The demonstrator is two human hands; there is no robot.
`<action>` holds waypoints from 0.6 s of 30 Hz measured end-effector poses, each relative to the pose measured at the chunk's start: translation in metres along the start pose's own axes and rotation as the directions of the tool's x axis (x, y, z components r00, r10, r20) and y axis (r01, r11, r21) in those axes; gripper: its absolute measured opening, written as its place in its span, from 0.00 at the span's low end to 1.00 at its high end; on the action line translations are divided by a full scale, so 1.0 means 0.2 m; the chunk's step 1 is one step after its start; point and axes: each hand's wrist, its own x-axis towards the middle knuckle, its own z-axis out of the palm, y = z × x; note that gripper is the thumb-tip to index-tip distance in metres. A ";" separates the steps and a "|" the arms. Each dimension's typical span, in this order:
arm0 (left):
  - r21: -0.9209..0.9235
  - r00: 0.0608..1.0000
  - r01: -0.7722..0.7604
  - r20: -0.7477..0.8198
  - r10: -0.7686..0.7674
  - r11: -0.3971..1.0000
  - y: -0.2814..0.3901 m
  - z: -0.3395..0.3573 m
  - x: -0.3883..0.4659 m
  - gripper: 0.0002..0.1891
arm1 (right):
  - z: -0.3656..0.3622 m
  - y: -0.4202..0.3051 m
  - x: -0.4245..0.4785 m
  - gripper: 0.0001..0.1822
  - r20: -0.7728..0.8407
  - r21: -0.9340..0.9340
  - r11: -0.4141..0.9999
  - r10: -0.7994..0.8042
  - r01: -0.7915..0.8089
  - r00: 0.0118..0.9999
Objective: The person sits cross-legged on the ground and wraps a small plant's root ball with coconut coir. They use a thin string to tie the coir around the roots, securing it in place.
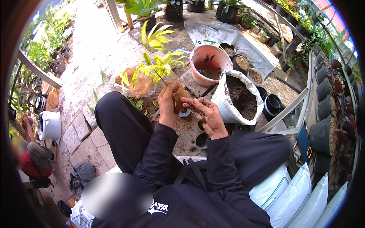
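Note:
My left hand (167, 107) holds a root ball wrapped in brown coconut fibre (180, 92), raised between my knees. From the ball rises a leaning plant with yellow-green leaves (159, 68). Close against the right side of the ball is my right hand (211, 116), soiled, with thumb and fingertips pinched together. Thin strands run near those fingertips, but whether they grip one is too fine to tell. A clear plastic bag of loose coconut fibre (141, 85) lies beyond my left knee. Just right of my hands stands a white sack of dark soil (242, 97).
Behind the sack is an orange-red bucket (211, 68) with muddy contents. Small black pots (202, 140) lie below my hands; stacked black pots (272, 105) stand right. Filled white sacks (288, 196) lie at lower right. Another person (37, 159) sits at far left.

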 end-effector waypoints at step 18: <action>-0.320 0.996 0.059 0.075 -0.037 0.946 0.12 0.00 -0.02 0.19 | -0.10 0.17 0.09 0.04 0.026 -0.193 0.976 0.109 -0.102 0.994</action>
